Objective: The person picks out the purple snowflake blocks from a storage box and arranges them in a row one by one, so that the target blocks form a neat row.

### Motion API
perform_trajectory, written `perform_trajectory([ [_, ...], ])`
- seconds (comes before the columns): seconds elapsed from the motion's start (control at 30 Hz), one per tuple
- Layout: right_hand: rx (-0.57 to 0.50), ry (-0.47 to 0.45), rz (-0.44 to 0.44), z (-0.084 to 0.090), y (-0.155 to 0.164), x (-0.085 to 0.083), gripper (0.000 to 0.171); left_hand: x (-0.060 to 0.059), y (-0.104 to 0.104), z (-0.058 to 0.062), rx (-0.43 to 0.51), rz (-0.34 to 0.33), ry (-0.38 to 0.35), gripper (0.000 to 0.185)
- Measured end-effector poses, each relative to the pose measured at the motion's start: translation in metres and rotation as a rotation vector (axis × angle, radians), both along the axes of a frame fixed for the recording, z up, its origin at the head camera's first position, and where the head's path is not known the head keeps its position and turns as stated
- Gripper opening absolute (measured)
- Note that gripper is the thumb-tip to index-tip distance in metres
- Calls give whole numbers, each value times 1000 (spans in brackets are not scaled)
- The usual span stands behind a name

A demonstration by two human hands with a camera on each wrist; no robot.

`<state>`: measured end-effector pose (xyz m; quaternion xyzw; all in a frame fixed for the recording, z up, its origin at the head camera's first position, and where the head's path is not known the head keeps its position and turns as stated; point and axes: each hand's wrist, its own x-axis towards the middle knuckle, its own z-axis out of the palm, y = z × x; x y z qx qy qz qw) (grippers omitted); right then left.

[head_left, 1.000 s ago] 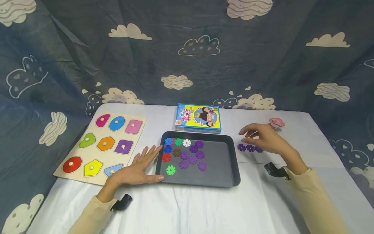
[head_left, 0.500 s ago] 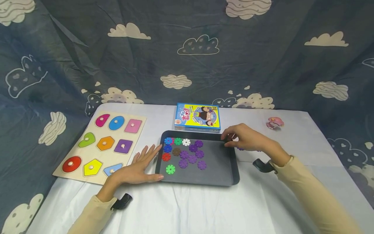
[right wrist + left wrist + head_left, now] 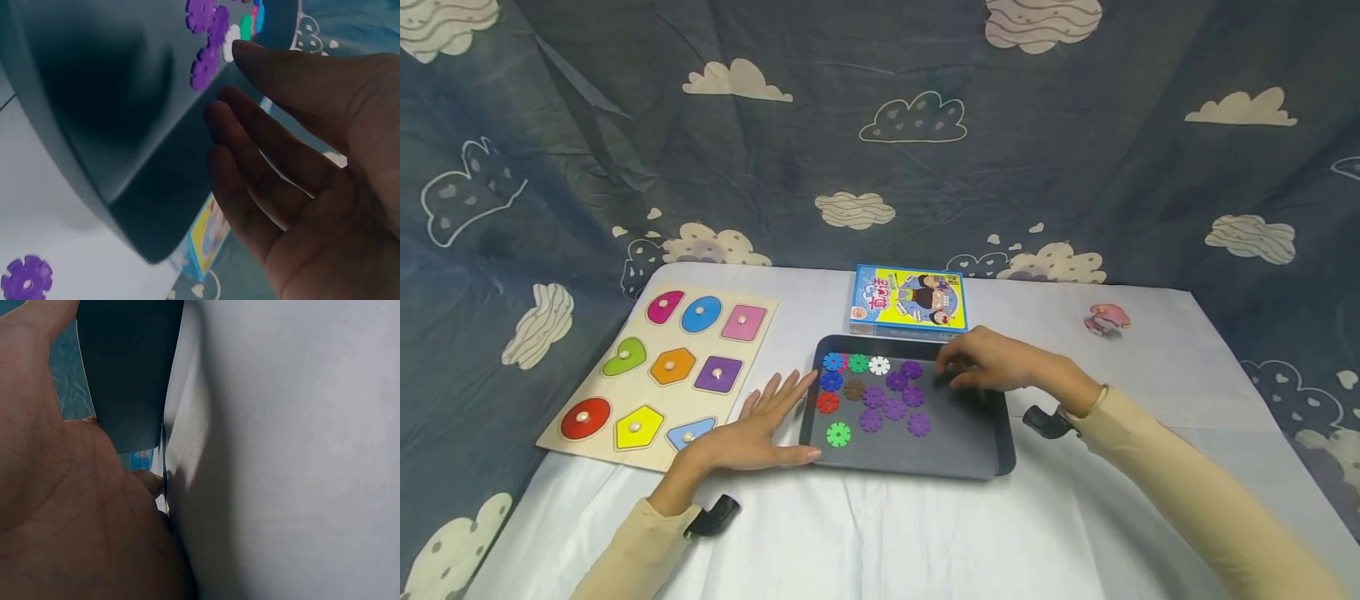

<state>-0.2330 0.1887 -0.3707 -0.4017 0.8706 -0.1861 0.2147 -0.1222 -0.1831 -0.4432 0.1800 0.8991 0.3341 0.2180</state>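
Both hands empty, fingers relaxed: left hand (image 3: 752,437) flat against dark tray (image 3: 970,454), right hand (image 3: 992,362) above it.

Your head camera looks forward and down from above the near table edge, wide enough to take in the whole dark tray (image 3: 977,454), both forearms and the cloud-print backdrop (image 3: 880,167). Your left wrist camera sits very close — palm, tray wall (image 3: 128,369) and white cloth (image 3: 294,450) fill it. Your right wrist camera looks out past the fingers (image 3: 275,150), close over the tray's corner (image 3: 94,150) — it shares the purple discs (image 3: 209,37) with the head view (image 3: 895,396).
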Motion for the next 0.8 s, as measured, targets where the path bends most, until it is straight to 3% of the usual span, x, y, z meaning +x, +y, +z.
perform_trajectory([
  [0.13,13,-23,30,-3,-9,-1,25,0,1,1,-1,-1,1,105],
  [0.53,78,46,110,-20,-36,-1,21,1,-3,0,4,-3,6,104],
  [0.8,90,64,130,-22,-44,-3,17,0,-2,0,10,-10,8,105],
])
